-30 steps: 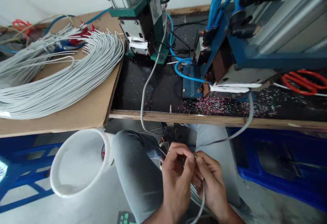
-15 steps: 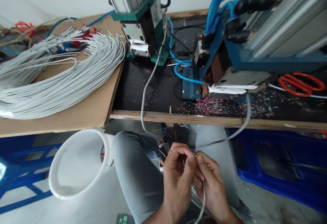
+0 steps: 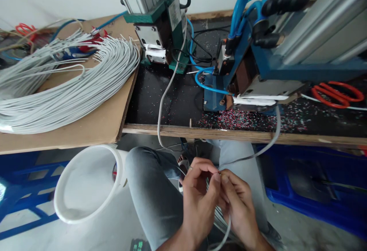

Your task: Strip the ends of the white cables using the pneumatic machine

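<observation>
My left hand [image 3: 199,199] and my right hand [image 3: 239,201] meet above my lap, thumbs and forefingers pinched together at the tip of a grey cable [image 3: 226,235]. The cable hangs in a curve from under my right fingers toward the bottom edge. Its tip is small and mostly covered by my fingertips, so its detail is hard to make out. Behind and below my hands, more grey cables [image 3: 219,220] lie across my lap. A ring shows on a finger of my left hand.
A bundle of grey cables [image 3: 94,98] lies on cardboard [image 3: 114,128] at left. A green press [image 3: 160,29] and a blue press [image 3: 258,63] stand on the bench, with coloured scraps [image 3: 237,120] and orange-handled scissors [image 3: 336,94]. Below are a white bucket [image 3: 61,205] and a blue crate [image 3: 286,201].
My fingers have shifted only slightly at the cable tip, and the hanging cable has swung a little. Both hands stay in nearly the same place.
</observation>
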